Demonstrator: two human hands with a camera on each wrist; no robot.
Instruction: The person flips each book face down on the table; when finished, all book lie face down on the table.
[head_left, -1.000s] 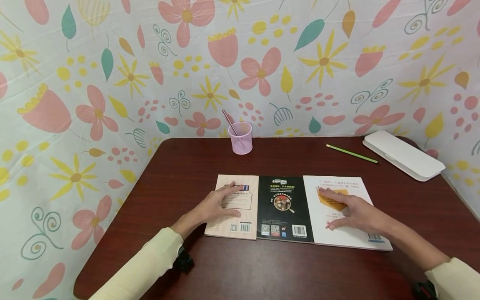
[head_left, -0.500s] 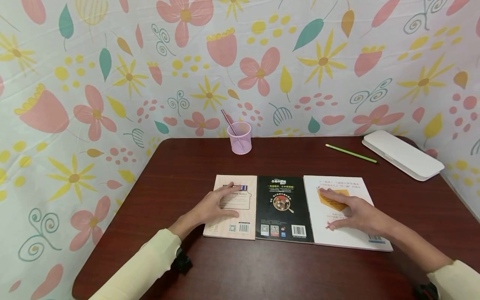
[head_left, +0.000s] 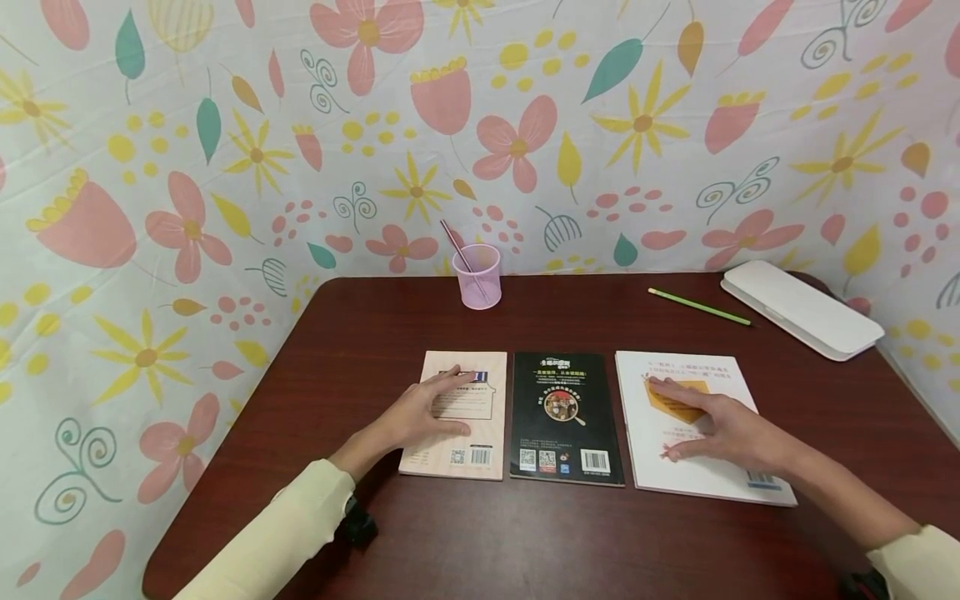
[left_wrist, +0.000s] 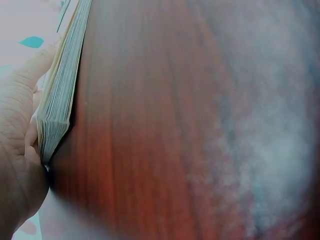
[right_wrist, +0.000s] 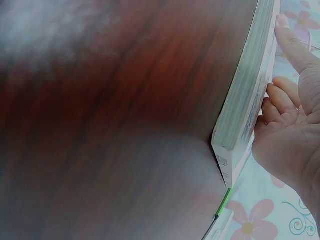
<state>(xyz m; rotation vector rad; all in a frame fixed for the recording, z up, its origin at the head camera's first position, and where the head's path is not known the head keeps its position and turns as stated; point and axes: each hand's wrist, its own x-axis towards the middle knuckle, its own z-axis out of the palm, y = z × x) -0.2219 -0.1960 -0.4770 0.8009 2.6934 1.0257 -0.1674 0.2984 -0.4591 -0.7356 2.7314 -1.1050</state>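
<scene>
Three books lie in a row on the table, back covers up. My left hand [head_left: 415, 415] rests on the beige book [head_left: 483, 433] with fingers and thumb spread over its cover. On the right, my right hand [head_left: 723, 429] lies flat and spread on the larger white book [head_left: 712, 475], which has an orange patch. Between them is the black book [head_left: 564, 446], touched by neither hand, with a narrow gap on each side. Page edges of the beige book [left_wrist: 60, 95] show in the left wrist view, and those of the white book [right_wrist: 242, 95] in the right wrist view.
A pink mesh pen cup [head_left: 477, 279] with a dark striped pencil stands at the back. Farther right lie a green pencil [head_left: 699, 307] and a white case [head_left: 802, 308]. Patterned cloth [head_left: 525, 125] hangs behind the dark wooden table [head_left: 450, 550].
The beige book has slid slightly left with my left hand, and the white book slightly right with my right hand. Gaps have opened beside the black book, where the books touched before.
</scene>
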